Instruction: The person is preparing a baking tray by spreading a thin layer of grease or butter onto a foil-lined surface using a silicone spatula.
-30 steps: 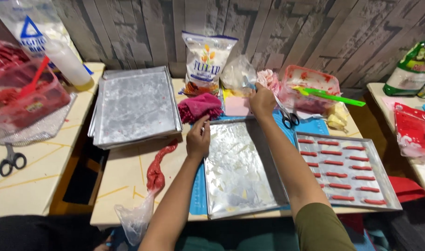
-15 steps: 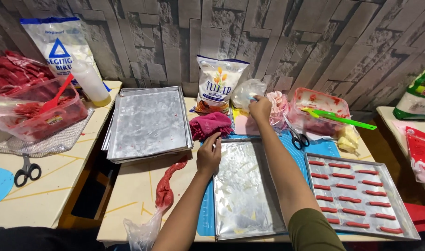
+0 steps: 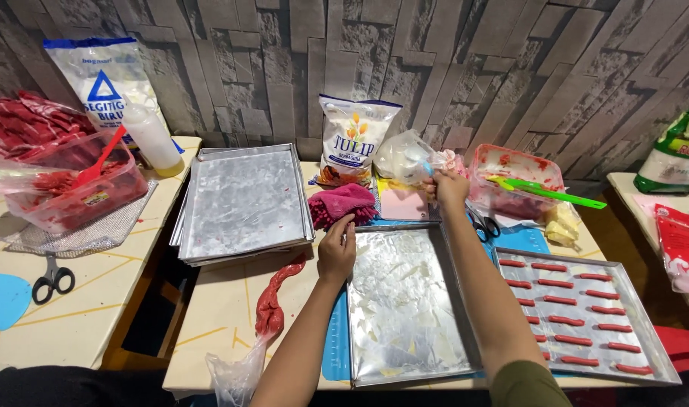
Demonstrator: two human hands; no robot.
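Observation:
An empty metal tray [image 3: 404, 316], smeared with white grease, lies on a blue mat in front of me. My left hand [image 3: 337, 252] grips the tray's far left corner, next to a pink cloth [image 3: 344, 203]. My right hand [image 3: 447, 188] reaches past the tray's far edge, its fingers pinched on a crumpled clear plastic bag [image 3: 404, 157]. A piping bag of red paste [image 3: 270, 305] lies on the table left of the tray. On the right stands a second tray [image 3: 638, 339] holding rows of piped red strips.
A stack of empty trays [image 3: 242, 200] sits at the left, a flour bag [image 3: 352, 143] at the back. A tub with a green spatula [image 3: 514, 185] and scissors [image 3: 484, 224] are at the right. The left table holds a red tub [image 3: 73, 192] and scissors [image 3: 52, 277].
Both hands stay nearly where they were, the left on the tray corner and the right at the plastic bag. My head has tilted up, so more of the wall shows.

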